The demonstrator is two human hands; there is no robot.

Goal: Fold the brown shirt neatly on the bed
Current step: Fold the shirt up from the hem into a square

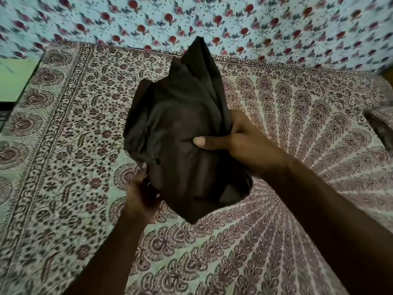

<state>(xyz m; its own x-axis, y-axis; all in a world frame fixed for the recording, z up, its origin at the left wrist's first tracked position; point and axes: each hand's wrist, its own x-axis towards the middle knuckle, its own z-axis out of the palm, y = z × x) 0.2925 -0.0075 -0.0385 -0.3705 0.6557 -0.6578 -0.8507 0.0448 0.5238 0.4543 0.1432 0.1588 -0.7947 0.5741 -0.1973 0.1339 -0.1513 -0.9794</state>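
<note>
The brown shirt is a dark, bunched bundle held up above the bed, with loose folds pointing away from me. My right hand grips its right side, thumb pressed across the front of the cloth. My left hand holds its lower left edge from below, fingers curled into the fabric. The bottom corner of the shirt hangs free between my forearms. The bed is covered by a sheet with a maroon paisley and floral print.
A light blue cloth with red flowers hangs behind the bed. A green surface shows beyond the bed's left edge. A dark object lies at the right edge of the sheet.
</note>
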